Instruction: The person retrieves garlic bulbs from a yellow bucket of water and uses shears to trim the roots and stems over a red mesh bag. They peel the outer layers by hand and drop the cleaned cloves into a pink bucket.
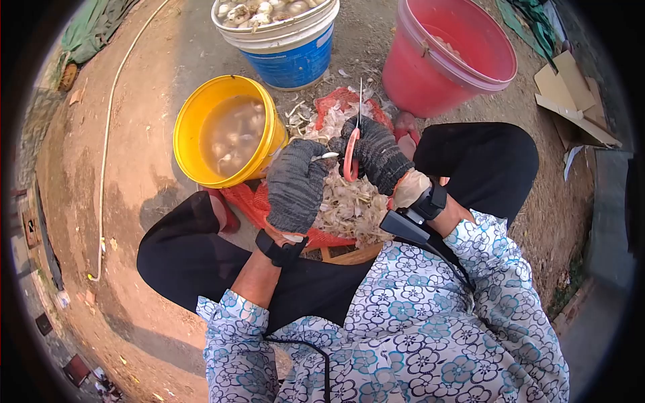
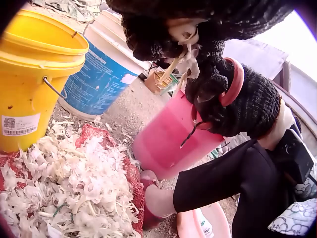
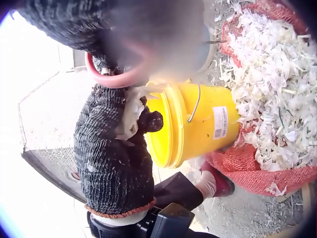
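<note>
Garlic [image 2: 187, 32] at fingertips of gloved left hand [image 1: 295, 185], fingers clamped on it, gloved right hand [image 1: 377, 156] just beside, curled round scissors [image 1: 353, 138], peelings [image 1: 349, 209] below.

Blue bucket [image 1: 287, 56] cut off by head view's top edge.

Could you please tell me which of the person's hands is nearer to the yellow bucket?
Left. The left hand is just right of the yellow bucket; the right hand, holding the scissors, is farther right.
</note>
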Motion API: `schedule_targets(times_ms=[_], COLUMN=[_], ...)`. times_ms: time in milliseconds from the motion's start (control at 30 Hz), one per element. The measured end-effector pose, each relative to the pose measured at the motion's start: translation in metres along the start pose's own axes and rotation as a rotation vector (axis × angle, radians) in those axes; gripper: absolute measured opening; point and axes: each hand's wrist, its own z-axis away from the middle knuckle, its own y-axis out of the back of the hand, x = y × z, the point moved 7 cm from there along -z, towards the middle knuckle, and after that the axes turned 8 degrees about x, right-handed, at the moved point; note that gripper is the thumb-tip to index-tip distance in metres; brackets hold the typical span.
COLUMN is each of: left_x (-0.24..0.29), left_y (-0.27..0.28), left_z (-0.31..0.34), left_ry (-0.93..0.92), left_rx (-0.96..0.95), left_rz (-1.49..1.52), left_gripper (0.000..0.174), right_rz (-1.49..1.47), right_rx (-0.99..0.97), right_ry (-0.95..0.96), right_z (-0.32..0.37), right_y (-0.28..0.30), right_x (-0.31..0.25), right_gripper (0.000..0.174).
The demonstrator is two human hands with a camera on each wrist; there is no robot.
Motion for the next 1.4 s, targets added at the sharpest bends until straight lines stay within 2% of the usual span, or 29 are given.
schedule_targets(times_ms=[33, 100, 133, 167, 200, 233, 267, 333, 367, 467, 567, 600, 633, 667, 700, 767, 800, 833, 867, 933, 1000, 1033, 1100, 1133, 1200, 1233, 1300, 1333, 1400], left_x=[-0.001, -0.002, -0.002, -0.002, -0.002, -0.015, -0.026, -0.022, -0.020, -0.036, -0.044, -0.042, -0.041, -0.038, -0.034, -0.043, -0.041, -0.037, -0.032, -0.002, 0.007, 0.010, 0.004, -0.001, -0.011, -0.014, -0.021, -0.020, -0.021], left_y=[0.000, 0.001, 0.000, -0.001, -0.003, -0.009, -0.014, -0.011, -0.012, -0.017, -0.015, -0.016, -0.016, -0.012, -0.008, -0.013, -0.008, -0.003, -0.001, 0.015, 0.017, 0.017, 0.013, 0.012, 0.008, 0.002, -0.001, -0.002, -0.006], left_z=[0.000, 0.001, 0.001, 0.001, 0.002, 0.006, 0.011, 0.010, 0.010, 0.016, 0.017, 0.021, 0.021, 0.017, 0.013, 0.016, 0.013, 0.011, 0.009, 0.003, 0.001, 0.002, 0.002, 0.002, 0.002, 0.004, 0.005, 0.006, 0.008], left_ry=[0.016, 0.033, 0.040, 0.048, 0.045, 0.249, 0.451, 0.467, 0.491, 0.527, 0.583, 0.791, 0.787, 0.684, 0.583, 0.562, 0.422, 0.281, 0.280, 0.096, 0.060, 0.023, 0.058, 0.090, 0.121, 0.147, 0.236, 0.234, 0.294], left_rx=[0.011, 0.023, 0.011, -0.001, 0.000, -0.010, -0.019, -0.036, -0.058, -0.050, -0.031, -0.077, -0.072, -0.059, -0.046, -0.032, 0.007, 0.045, 0.044, 0.091, 0.089, 0.085, 0.072, 0.065, -0.015, -0.091, -0.094, -0.119, -0.199], left_rz=[0.008, 0.017, 0.038, 0.058, 0.059, 0.236, 0.414, 0.502, 0.594, 0.801, 0.796, 0.889, 0.893, 0.766, 0.636, 0.607, 0.405, 0.205, 0.206, -0.018, -0.093, -0.169, -0.073, 0.022, 0.088, 0.153, 0.232, 0.227, 0.283], left_gripper=[0.012, 0.015, 0.014, 0.013, 0.013, 0.012, 0.011, 0.012, 0.012, 0.018, 0.018, 0.015, 0.015, 0.015, 0.015, 0.015, 0.014, 0.014, 0.014, 0.015, 0.015, 0.015, 0.015, 0.014, 0.013, 0.011, 0.013, 0.012, 0.014], right_rz=[0.000, -0.014, 0.246, 0.246, 0.323, 0.398, 0.397, 0.639, 0.638, 0.492, 0.318, 0.370, 0.420, 0.600, 0.600, 0.826, 0.761, 0.760, 0.694, 0.626, 0.788, 0.788, 0.665, 0.666, 0.114, 0.115, 0.475, 0.296, 0.324], right_rx=[0.004, -0.072, -0.039, -0.039, 0.074, 0.188, 0.188, 0.235, 0.238, 0.204, 0.093, -0.050, -0.193, -0.198, -0.201, -0.184, -0.212, -0.209, -0.161, -0.113, -0.009, -0.008, -0.060, -0.062, -0.202, -0.202, -0.283, -0.259, -0.213], right_ry=[0.001, -0.193, 0.141, 0.143, 0.286, 0.432, 0.438, 0.423, 0.427, 0.476, 0.528, 0.355, 0.181, 0.468, 0.472, 0.558, 0.468, 0.468, 0.542, 0.615, 0.811, 0.806, 0.550, 0.543, -0.065, -0.077, 0.372, 0.173, 0.186], right_z=[-0.002, -0.008, -0.009, -0.014, -0.019, -0.019, -0.014, 0.000, -0.001, -0.004, 0.000, -0.005, -0.005, 0.005, 0.010, 0.020, 0.019, 0.019, 0.020, 0.024, 0.033, 0.033, 0.023, 0.022, 0.015, 0.013, 0.016, 0.014, 0.009], right_y=[0.001, -0.002, -0.001, -0.005, -0.006, -0.003, -0.005, -0.008, -0.008, -0.007, -0.001, -0.005, -0.009, -0.016, -0.017, -0.022, -0.021, -0.022, -0.021, -0.022, -0.024, -0.024, -0.021, -0.020, -0.021, -0.018, -0.025, -0.019, -0.012], right_x=[0.000, 0.014, 0.006, 0.020, 0.020, 0.017, 0.008, -0.014, -0.010, -0.006, -0.030, -0.026, -0.016, -0.034, -0.037, -0.049, -0.047, -0.045, -0.049, -0.053, -0.062, -0.059, -0.044, -0.043, -0.012, -0.005, -0.018, -0.006, 0.021], right_gripper=[0.011, 0.010, 0.009, 0.009, 0.005, 0.009, 0.009, 0.015, 0.015, 0.023, 0.025, 0.027, 0.029, 0.026, 0.026, 0.026, 0.025, 0.025, 0.020, 0.016, 0.015, 0.015, 0.011, 0.011, 0.010, 0.010, 0.012, 0.010, 0.009])
